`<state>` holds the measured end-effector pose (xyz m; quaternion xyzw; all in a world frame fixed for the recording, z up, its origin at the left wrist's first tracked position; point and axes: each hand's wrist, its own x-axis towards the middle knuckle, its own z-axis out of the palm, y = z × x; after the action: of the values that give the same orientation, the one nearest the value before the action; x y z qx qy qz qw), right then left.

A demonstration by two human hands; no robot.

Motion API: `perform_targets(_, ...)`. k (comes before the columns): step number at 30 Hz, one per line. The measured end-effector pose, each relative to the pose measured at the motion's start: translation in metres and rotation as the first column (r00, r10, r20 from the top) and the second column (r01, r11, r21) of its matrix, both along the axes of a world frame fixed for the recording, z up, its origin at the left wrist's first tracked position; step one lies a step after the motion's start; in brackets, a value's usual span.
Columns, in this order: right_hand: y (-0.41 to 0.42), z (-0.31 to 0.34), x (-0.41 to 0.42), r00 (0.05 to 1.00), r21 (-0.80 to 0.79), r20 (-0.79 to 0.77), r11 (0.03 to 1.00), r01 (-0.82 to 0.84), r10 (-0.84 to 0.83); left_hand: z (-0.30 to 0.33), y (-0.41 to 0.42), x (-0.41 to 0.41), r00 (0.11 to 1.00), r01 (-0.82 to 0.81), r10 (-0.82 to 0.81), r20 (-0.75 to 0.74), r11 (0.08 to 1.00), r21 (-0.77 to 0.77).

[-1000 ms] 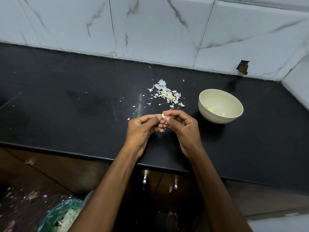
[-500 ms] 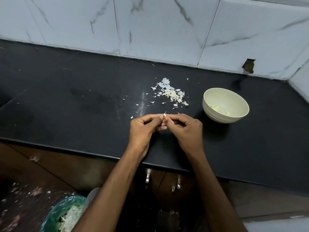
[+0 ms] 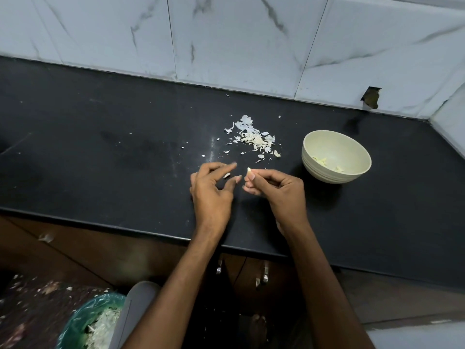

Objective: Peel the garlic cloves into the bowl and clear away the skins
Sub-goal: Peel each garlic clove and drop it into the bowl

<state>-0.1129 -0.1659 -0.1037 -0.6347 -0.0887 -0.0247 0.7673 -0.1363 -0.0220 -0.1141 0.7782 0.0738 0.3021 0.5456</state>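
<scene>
Black stone bench (image 3: 105, 157) runs L to R under a white marble-look tile wall (image 3: 226, 39). Right hand (image 3: 279, 191) hovers just above the bench, fingers (image 3: 251, 176) curled in, pinching a small pale garlic clove (image 3: 249, 170) at the tips; clove tip pokes up past thumb & forefinger. Left hand (image 3: 211, 192) sits just beside it, apart from the clove, fingers spread loose and holding nothing. A small pale scrap of skin (image 3: 227, 175) shows betw. its forefinger and middle finger; can't tell if it touches the hand or lies on the bench.

Pile of thin white papery garlic skins (image 3: 254, 139) lies on the bench behind the hands, w/ stray flakes scattered to its L. Pale cream ribbed round bowl (image 3: 352, 147) stands upright to the R of the pile, near the right hand; a few peeled pale cloves (image 3: 320, 161) lie in its bottom.

Below the bench edge: brown wood cabinet front (image 3: 100, 253) w/ metal handles. Bottom L, a green plastic-lined bin (image 3: 83, 321) w/ white skins inside, on a speckled floor.
</scene>
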Motion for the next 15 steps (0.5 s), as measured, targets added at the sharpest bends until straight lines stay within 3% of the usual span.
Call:
perform_targets(4,-0.0006,0.0,-0.0006,1.0,-0.016,-0.004,1.0,-0.02,0.02,0.0051,0.001,-0.0015,0.984,0.157,-0.173,-0.035,0.949,-0.273)
perform_targets(5,-0.0007,-0.0005,-0.0005,1.0,-0.017,-0.008,1.0,-0.019,0.019,0.0068,0.001,-0.0023,0.979,0.177,-0.199,-0.05,0.943,-0.282)
perform_targets(9,0.0008,-0.0024,-0.0006,1.0,-0.054,-0.002,0.998,-0.011,0.011,0.008,0.0025,-0.0041,0.968,0.227,-0.245,-0.054,0.947,-0.227)
perform_targets(15,0.0003,-0.0054,-0.0014,0.998,-0.152,0.07,0.988,0.004,0.006,0.0071,-0.0011,-0.0066,0.981,0.187,-0.183,0.067,0.98,-0.064)
